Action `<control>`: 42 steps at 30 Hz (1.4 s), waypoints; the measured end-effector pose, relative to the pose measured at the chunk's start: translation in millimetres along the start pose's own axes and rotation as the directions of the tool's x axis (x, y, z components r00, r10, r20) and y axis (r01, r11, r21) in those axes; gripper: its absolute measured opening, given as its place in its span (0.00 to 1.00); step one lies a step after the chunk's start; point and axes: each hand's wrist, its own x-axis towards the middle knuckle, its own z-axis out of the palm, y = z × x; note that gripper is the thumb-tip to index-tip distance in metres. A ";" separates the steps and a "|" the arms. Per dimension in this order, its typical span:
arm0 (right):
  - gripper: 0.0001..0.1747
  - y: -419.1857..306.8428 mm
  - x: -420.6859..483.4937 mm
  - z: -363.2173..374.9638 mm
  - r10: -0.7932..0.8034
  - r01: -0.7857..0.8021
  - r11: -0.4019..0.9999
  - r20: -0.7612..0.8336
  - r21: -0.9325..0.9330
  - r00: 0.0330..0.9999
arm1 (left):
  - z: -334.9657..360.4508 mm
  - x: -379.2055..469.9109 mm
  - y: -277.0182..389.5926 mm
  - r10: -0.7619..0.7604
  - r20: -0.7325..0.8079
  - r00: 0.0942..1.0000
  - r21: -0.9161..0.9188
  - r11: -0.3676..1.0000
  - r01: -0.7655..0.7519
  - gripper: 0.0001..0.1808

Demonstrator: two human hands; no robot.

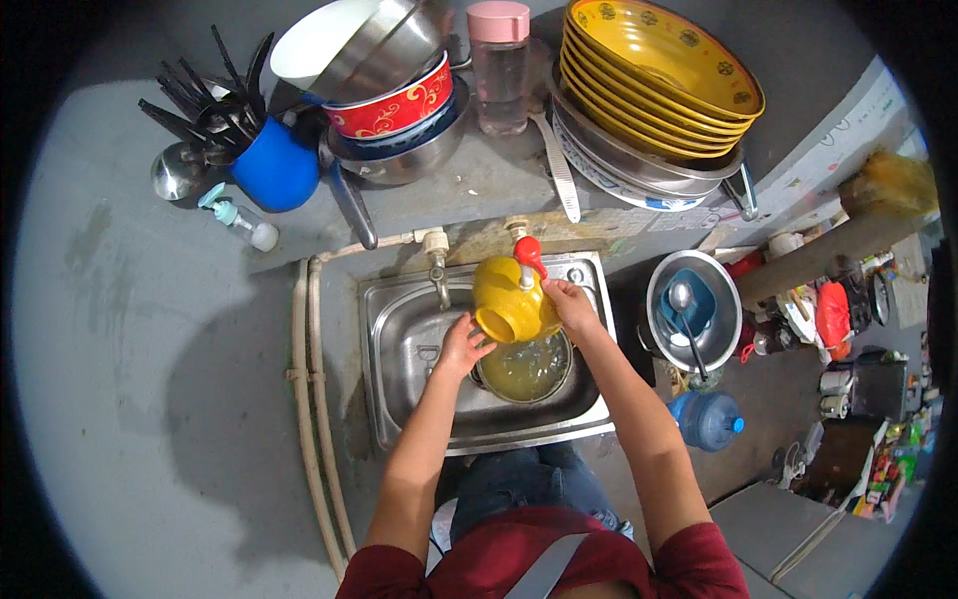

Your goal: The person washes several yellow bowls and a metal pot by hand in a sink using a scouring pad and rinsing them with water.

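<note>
A yellow bowl is tipped over the sink, its foot ring facing me, under the tap with the red handle. My right hand grips the bowl's right edge. At the bowl's lower left is my left hand, fingers apart; whether its fingertips touch the bowl I cannot tell. Beneath both hands, a round metal pot of cloudy, yellowish water stands in the stainless steel sink. A second metal tap is left of the bowl.
Stacked yellow bowls, a pink-lidded bottle, a red patterned bowl and a blue utensil holder line the ledge. A pump bottle stands left. Right of the sink are a metal basin and a water jug.
</note>
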 end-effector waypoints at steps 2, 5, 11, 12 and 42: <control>0.13 1.2 13.7 -4.3 0.007 -0.008 1.000 -0.065 -0.009 0.998 | 6.0 -1.3 -3.1 -0.010 0.056 0.998 0.091 0.996 0.005 0.22; 0.13 -13.7 7.3 15.9 0.041 -0.034 0.999 -0.179 0.038 0.983 | 4.7 -11.5 -5.2 0.035 0.027 0.999 0.167 0.985 -0.039 0.23; 0.16 -12.2 13.8 -22.6 0.102 -0.032 0.951 -0.215 0.307 0.971 | 12.7 -27.4 -10.4 0.081 -0.017 0.997 0.284 0.956 -0.073 0.22; 0.19 -14.4 8.7 -22.6 0.168 -0.083 0.946 -0.254 0.313 0.953 | 12.0 -29.0 -11.3 0.083 -0.026 0.996 0.287 0.955 -0.072 0.21; 0.26 10.8 -16.2 -58.5 0.416 -0.374 0.876 -0.087 0.303 0.905 | 58.6 34.5 8.6 0.223 0.220 0.950 0.182 0.947 -0.265 0.12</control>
